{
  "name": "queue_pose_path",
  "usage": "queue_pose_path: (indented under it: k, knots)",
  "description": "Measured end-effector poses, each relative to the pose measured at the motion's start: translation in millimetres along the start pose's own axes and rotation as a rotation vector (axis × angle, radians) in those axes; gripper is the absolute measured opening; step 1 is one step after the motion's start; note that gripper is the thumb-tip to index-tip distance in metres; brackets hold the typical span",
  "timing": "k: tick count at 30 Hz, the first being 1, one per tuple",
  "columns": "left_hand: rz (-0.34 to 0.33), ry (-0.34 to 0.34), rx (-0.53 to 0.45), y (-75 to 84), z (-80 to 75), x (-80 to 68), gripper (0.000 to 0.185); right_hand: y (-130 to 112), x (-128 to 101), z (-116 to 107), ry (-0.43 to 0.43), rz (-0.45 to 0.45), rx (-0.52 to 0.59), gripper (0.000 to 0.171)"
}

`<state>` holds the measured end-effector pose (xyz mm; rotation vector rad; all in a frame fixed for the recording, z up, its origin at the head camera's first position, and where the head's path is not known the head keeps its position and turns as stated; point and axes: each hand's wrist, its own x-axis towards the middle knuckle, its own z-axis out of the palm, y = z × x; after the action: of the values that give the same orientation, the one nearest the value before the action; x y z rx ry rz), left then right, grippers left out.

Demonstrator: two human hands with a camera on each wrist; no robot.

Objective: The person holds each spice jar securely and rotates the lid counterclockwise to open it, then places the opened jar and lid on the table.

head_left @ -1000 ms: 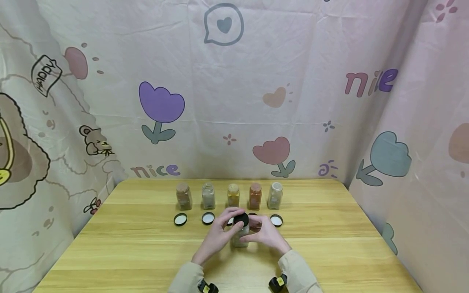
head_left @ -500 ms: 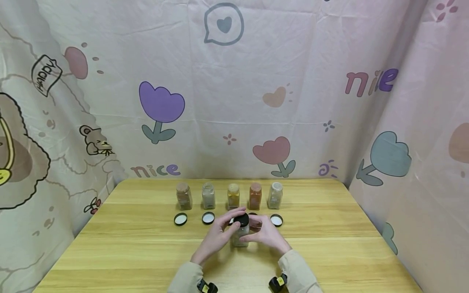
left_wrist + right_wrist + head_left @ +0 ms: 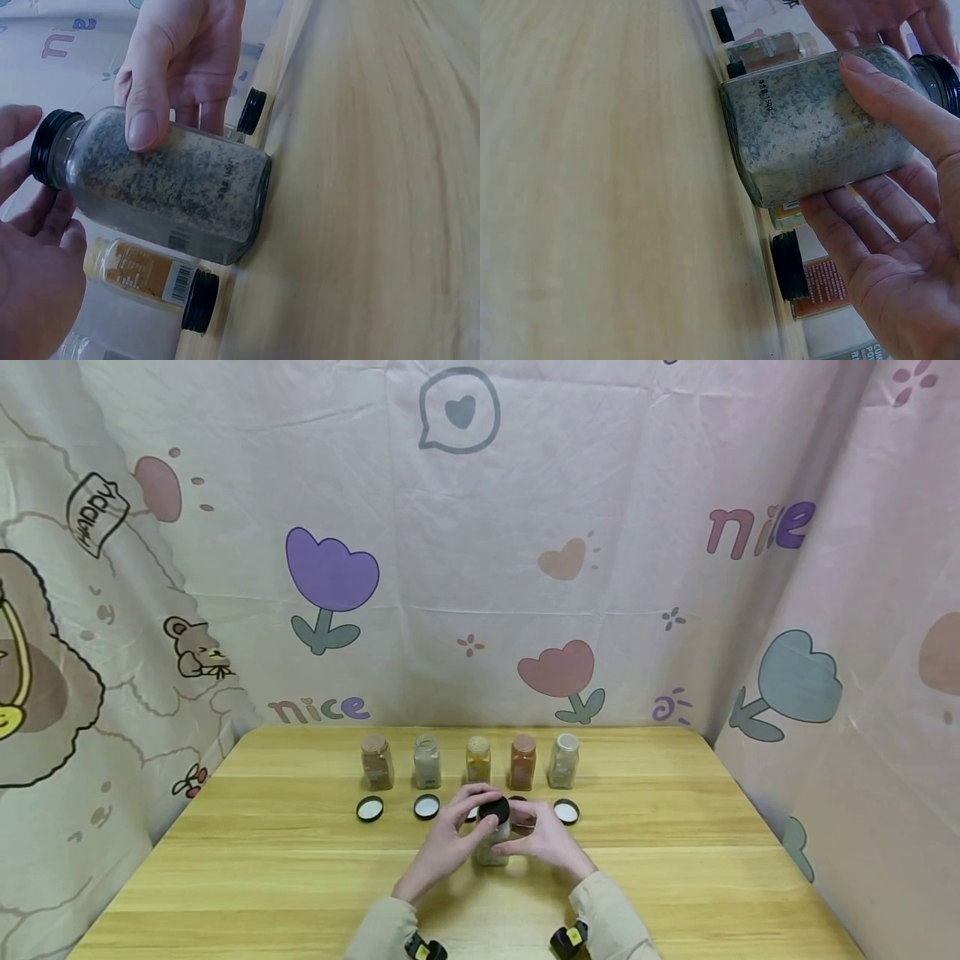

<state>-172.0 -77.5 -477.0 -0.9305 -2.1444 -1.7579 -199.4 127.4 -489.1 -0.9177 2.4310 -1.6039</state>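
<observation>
A clear glass spice jar (image 3: 492, 853) with a black screw lid (image 3: 493, 810) stands upright at the middle of the table. Grey-green flecked seasoning fills most of it, as the left wrist view shows on the jar (image 3: 169, 184). My left hand (image 3: 444, 842) grips the lid from the left, thumb on the near side and fingers over the far side. From the right, my right hand (image 3: 551, 845) holds the jar body, its thumb lying along the glass (image 3: 810, 127) in the right wrist view.
Several lidless spice jars stand in a row behind, among them a brown one (image 3: 377, 763), a yellow one (image 3: 477, 762) and a red one (image 3: 522, 763). Black lids, such as the left one (image 3: 370, 809), lie white side up before them; the hands partly cover two. A printed curtain (image 3: 465, 552) hangs behind.
My left hand's fingers shift very slightly at the lid. The jar and my right hand stay in place.
</observation>
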Motion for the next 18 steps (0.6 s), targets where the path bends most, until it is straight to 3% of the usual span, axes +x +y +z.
queue_pose_path:
  k: [9, 18]
  knots:
    - [-0.023, -0.039, -0.023, 1.3, -3.9, 0.0, 0.036, -1.0, 0.0, 0.4, 0.004, 0.01, -0.001, 0.06]
    - [-0.01, 0.007, -0.007, 1.9, -2.4, 1.0, 0.035, 0.2, 0.1, 0.2, 0.003, 0.0, -0.002, 0.058]
